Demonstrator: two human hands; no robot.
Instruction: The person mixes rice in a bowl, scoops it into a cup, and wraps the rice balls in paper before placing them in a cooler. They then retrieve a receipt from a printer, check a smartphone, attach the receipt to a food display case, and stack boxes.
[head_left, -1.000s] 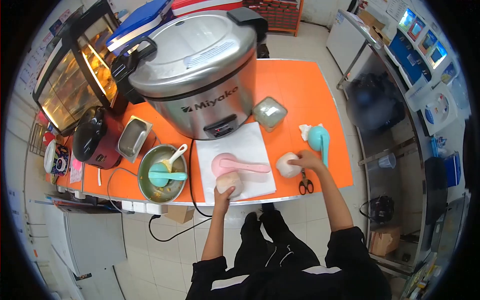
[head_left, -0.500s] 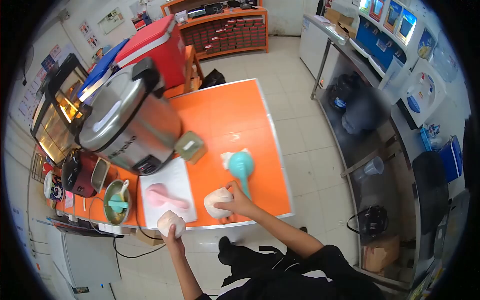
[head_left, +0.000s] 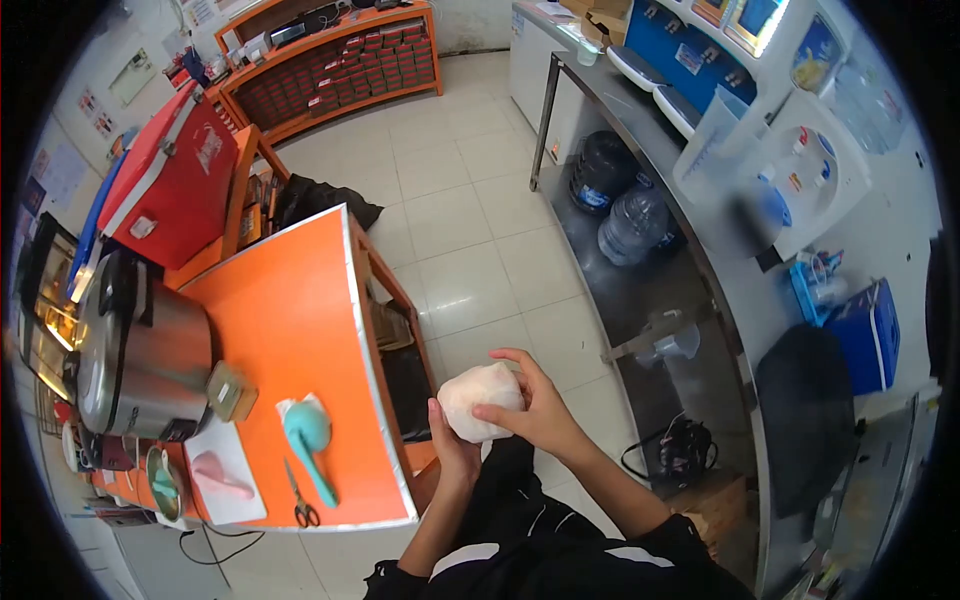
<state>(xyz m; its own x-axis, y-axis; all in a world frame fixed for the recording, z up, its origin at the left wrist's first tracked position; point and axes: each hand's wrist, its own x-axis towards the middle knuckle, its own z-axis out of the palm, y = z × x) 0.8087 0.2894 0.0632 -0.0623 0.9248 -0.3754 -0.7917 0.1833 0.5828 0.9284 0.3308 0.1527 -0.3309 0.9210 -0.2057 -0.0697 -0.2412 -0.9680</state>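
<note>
Off the right edge of the orange table, my left hand (head_left: pixel 457 455) and my right hand (head_left: pixel 545 418) are together around white, rounded wrapped bundles (head_left: pixel 472 398). My left fingers support them from the left and below. The right thumb lies across the front, with the fingers curled over the upper right side. The bundles overlap, so one largely hides the other. On the table nearest my hands lie a teal ladle-like scoop (head_left: pixel 308 428) on a crumpled white wrapper and scissors (head_left: pixel 301 500) with dark handles. A pink scoop (head_left: pixel 220 476) rests on a white sheet (head_left: pixel 240 507).
A large steel rice cooker (head_left: pixel 150 360) and a small square container (head_left: pixel 232 392) stand on the orange table (head_left: pixel 290 310), with a metal bowl (head_left: pixel 162 480) at its left. Behind is a red cooler (head_left: pixel 175 180). At right runs a steel counter (head_left: pixel 690 260) with water bottles underneath.
My hands were apart over the table, each with a white bundle. They have come together beyond its right edge. The view has turned right, and the scissors have come into view.
</note>
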